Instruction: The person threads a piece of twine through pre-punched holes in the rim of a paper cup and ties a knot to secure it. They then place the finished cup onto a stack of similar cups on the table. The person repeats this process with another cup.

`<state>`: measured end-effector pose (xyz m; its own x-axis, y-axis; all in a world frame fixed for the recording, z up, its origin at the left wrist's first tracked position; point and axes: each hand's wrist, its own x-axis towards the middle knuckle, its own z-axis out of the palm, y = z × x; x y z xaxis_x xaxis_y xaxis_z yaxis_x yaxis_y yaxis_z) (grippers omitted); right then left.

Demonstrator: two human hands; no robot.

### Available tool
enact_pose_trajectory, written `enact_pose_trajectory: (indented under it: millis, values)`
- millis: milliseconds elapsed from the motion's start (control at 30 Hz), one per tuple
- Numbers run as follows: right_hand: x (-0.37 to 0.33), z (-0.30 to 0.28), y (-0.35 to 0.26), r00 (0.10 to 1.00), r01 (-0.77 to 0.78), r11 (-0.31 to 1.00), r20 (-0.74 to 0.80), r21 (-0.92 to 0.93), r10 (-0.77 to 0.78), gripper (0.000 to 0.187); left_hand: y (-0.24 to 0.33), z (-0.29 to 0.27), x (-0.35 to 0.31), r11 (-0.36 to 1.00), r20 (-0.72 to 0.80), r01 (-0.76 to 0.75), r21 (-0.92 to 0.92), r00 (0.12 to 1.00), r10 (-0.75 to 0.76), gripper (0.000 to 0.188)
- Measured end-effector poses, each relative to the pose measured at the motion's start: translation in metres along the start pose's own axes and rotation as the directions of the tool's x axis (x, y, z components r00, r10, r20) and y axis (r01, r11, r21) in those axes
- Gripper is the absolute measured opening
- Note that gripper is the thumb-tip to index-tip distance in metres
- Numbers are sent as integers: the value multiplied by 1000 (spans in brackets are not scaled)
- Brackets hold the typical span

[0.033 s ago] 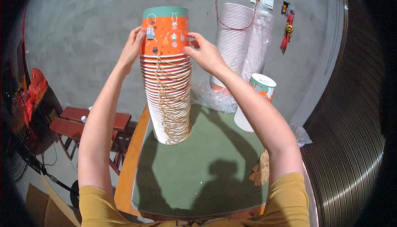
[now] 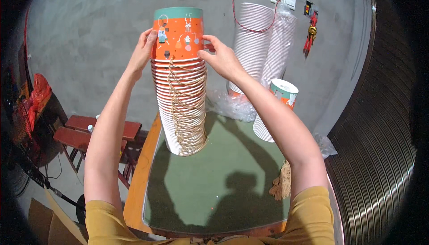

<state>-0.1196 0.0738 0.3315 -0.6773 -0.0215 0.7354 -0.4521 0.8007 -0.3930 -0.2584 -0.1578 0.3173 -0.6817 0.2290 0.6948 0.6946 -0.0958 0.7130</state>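
Observation:
A tall stack of nested paper buckets [image 2: 167, 120] stands upside down on the green table top, with tan cord handles [image 2: 184, 124] hanging in loops down its near side. The topmost paper bucket [image 2: 181, 35] is orange with a teal band and small skeleton drawings. My left hand [image 2: 145, 50] presses against its left side, fingers partly hidden behind it. From the right, my right hand [image 2: 221, 57] grips the same bucket with thumb and fingers. The bucket sits on the white rims of the stack.
Taller stacks of buckets [image 2: 252, 39] lean near the grey wall, by crumpled clear plastic [image 2: 234, 106]. A shorter stack [image 2: 263, 129] stands behind my right forearm. A bundle of tan cords [image 2: 281, 182] lies at the table's right. Red benches [image 2: 73, 140] stand left; ridged dark material [image 2: 380, 169] rises right.

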Motion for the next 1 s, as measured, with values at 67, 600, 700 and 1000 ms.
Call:
enact_pose_trajectory:
  millis: [67, 600, 700, 1000]
  values:
    - [-1, -1, 6, 999, 13, 1000, 36, 17, -14, 61, 1, 2, -3, 1000, -1, 7, -12, 1000, -7, 70]
    - [-157, -146, 192, 961, -212, 556, -67, -804, 268, 42, -37, 207, -308, 998, 419, 57, 26, 906, -62, 17]
    - [-167, -140, 209, 985, -170, 602, -110, -780, 135, 41, -73, 261, -330, 991, 598, 137, 10, 793, -116, 20]
    - [-149, -144, 215, 947, -321, 674, -215, -666, 239, 15, -94, 287, -349, 981, 564, 170, 88, 804, -190, 18]
